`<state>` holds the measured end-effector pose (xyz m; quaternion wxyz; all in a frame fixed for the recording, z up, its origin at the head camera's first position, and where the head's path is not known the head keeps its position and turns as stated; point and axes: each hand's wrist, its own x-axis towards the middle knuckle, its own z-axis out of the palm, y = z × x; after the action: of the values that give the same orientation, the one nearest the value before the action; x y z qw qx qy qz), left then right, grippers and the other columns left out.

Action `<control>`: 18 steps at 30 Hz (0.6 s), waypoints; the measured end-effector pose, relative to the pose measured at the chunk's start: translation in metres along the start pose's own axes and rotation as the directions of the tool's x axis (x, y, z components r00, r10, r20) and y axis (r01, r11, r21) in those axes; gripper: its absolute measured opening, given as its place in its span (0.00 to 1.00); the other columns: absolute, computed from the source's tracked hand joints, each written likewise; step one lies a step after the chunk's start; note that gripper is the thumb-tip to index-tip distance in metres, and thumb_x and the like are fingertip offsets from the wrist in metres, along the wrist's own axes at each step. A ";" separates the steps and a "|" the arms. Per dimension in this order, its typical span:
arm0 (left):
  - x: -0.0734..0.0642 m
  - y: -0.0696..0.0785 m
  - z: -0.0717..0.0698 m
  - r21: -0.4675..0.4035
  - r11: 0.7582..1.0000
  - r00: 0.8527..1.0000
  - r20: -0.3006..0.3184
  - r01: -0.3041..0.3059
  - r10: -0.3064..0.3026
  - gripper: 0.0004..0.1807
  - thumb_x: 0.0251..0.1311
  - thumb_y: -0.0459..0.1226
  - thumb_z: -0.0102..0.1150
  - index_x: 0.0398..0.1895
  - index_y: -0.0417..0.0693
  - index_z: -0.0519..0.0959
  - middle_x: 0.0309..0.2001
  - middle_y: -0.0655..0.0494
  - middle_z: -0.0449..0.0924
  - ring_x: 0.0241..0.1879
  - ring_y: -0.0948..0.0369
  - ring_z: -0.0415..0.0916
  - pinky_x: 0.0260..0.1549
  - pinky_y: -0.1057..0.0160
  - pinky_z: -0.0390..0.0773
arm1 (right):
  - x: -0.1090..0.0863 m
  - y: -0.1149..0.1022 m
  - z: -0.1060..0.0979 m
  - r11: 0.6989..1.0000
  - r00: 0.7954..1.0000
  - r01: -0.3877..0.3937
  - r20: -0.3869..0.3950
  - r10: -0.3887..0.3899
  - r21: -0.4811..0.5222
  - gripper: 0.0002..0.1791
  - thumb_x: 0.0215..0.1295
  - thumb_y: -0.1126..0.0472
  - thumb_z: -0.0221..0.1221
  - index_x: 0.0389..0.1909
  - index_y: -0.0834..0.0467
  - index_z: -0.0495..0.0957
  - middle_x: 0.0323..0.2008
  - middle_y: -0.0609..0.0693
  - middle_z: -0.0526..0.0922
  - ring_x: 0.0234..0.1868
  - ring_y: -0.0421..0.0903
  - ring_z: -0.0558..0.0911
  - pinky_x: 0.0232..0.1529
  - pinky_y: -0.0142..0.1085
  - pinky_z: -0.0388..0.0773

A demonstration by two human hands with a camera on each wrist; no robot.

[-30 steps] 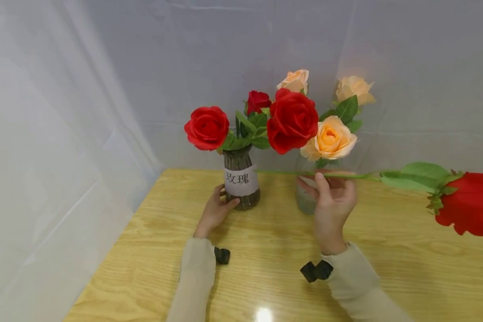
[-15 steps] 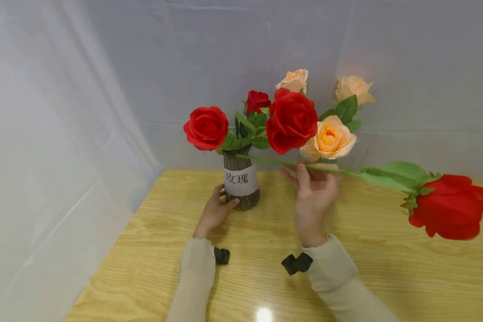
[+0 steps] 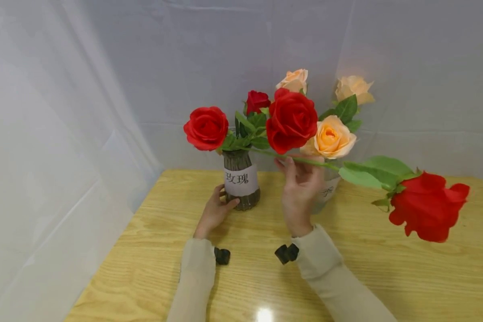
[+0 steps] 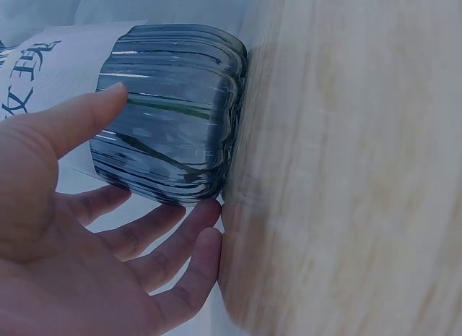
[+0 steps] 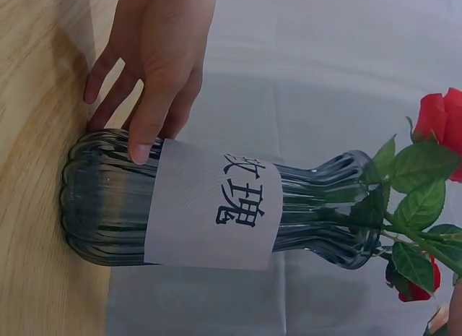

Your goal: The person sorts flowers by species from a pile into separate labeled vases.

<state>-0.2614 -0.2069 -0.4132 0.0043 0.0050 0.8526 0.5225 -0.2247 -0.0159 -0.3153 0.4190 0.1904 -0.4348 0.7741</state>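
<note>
A dark ribbed glass vase (image 3: 245, 202) with a white paper label stands upright on the table, bearing red roses (image 3: 206, 128). My left hand (image 3: 215, 212) holds it low down, thumb on the front and fingers round the side; the left wrist view shows the thumb against the glass (image 4: 170, 83). Between thumb and fingers my right hand (image 3: 302, 197) pinches the stem of another red rose (image 3: 428, 208). This rose lies nearly level in the air, bloom to the right, stem end near the vase's mouth. Only part of my right hand edges into the right wrist view.
Behind my right hand stands a second labelled glass vase (image 3: 329, 192), partly hidden, with several peach roses (image 3: 334, 136). The wooden table (image 3: 265, 277) ends at a pale cloth backdrop (image 3: 145, 103) behind and to the left.
My right hand has moved left with the rose and slightly up, bringing the stem end to the dark vase's mouth. The second vase's label now shows. My left hand stays put.
</note>
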 end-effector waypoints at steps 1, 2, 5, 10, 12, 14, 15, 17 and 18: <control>0.000 0.000 0.000 -0.002 1.000 1.000 -0.002 0.001 -0.001 0.38 0.71 0.36 0.60 0.78 0.35 0.53 0.69 0.27 0.63 0.64 0.35 0.68 0.62 0.41 0.70 | 0.000 0.001 0.002 1.000 1.000 -0.003 0.008 0.003 -0.031 0.11 0.66 0.82 0.54 0.45 0.68 0.71 0.40 0.50 0.80 0.39 0.45 0.86 0.45 0.42 0.86; 0.000 0.000 0.000 -0.001 1.000 1.000 -0.003 0.000 0.000 0.38 0.71 0.36 0.60 0.78 0.35 0.53 0.69 0.27 0.63 0.64 0.35 0.68 0.62 0.41 0.70 | 0.001 0.001 0.004 0.998 1.000 -0.008 0.011 0.008 -0.059 0.10 0.67 0.82 0.54 0.45 0.68 0.71 0.40 0.49 0.80 0.39 0.45 0.86 0.45 0.42 0.86; 0.000 0.000 0.000 0.001 1.000 1.000 -0.006 -0.004 0.004 0.38 0.71 0.35 0.59 0.77 0.34 0.54 0.69 0.27 0.63 0.64 0.35 0.67 0.62 0.41 0.70 | 0.004 0.002 0.010 0.992 0.999 -0.032 0.018 0.034 -0.122 0.09 0.67 0.81 0.56 0.45 0.70 0.72 0.41 0.51 0.82 0.39 0.46 0.87 0.44 0.43 0.86; 0.000 -0.002 0.001 -0.005 1.000 1.000 -0.007 -0.002 0.002 0.37 0.71 0.35 0.59 0.77 0.34 0.54 0.69 0.27 0.64 0.64 0.35 0.68 0.62 0.41 0.71 | 0.008 0.006 0.021 0.960 0.997 0.006 0.082 0.018 -0.279 0.08 0.69 0.79 0.55 0.46 0.75 0.74 0.40 0.63 0.81 0.36 0.59 0.87 0.40 0.45 0.87; -0.001 -0.002 0.000 -0.006 1.000 1.000 -0.006 -0.003 0.003 0.37 0.71 0.35 0.59 0.77 0.34 0.54 0.69 0.26 0.63 0.64 0.35 0.68 0.62 0.41 0.71 | 0.010 0.006 0.025 0.948 0.992 0.037 0.126 0.003 -0.316 0.10 0.69 0.78 0.53 0.49 0.75 0.74 0.41 0.66 0.80 0.36 0.62 0.86 0.38 0.45 0.87; -0.001 -0.001 0.000 -0.006 1.000 1.000 -0.006 -0.004 0.004 0.37 0.71 0.35 0.59 0.77 0.34 0.54 0.69 0.26 0.63 0.64 0.34 0.68 0.61 0.41 0.71 | 0.013 0.006 0.028 0.937 0.987 0.056 0.159 -0.001 -0.346 0.11 0.70 0.78 0.53 0.52 0.74 0.74 0.42 0.65 0.79 0.35 0.62 0.85 0.37 0.44 0.87; -0.001 -0.001 0.000 -0.006 1.000 1.000 -0.007 -0.005 0.005 0.37 0.72 0.36 0.59 0.77 0.34 0.54 0.69 0.26 0.63 0.64 0.34 0.68 0.61 0.41 0.71 | 0.016 0.006 0.030 0.930 0.985 0.069 0.174 -0.006 -0.360 0.12 0.70 0.77 0.53 0.52 0.73 0.73 0.42 0.65 0.79 0.35 0.61 0.86 0.37 0.43 0.87; -0.001 -0.001 -0.001 -0.006 1.000 1.000 -0.011 -0.008 0.008 0.37 0.72 0.36 0.59 0.77 0.34 0.54 0.69 0.26 0.63 0.63 0.34 0.68 0.61 0.40 0.71 | 0.020 0.005 0.034 0.908 0.979 0.100 0.203 -0.018 -0.406 0.13 0.68 0.77 0.55 0.53 0.72 0.73 0.41 0.64 0.80 0.32 0.57 0.85 0.34 0.42 0.87; -0.001 -0.001 -0.001 -0.003 1.000 1.000 -0.014 -0.009 0.009 0.37 0.72 0.36 0.59 0.77 0.34 0.54 0.68 0.26 0.63 0.63 0.34 0.68 0.60 0.40 0.72 | 0.022 0.006 0.035 0.895 0.976 0.120 0.217 -0.027 -0.430 0.13 0.67 0.78 0.56 0.51 0.72 0.73 0.39 0.64 0.80 0.30 0.56 0.84 0.33 0.41 0.86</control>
<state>-0.2601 -0.2082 -0.4133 -0.0040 0.0052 0.8517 0.5240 -0.2445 -0.0362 -0.2848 0.4330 0.1858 -0.6321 0.6151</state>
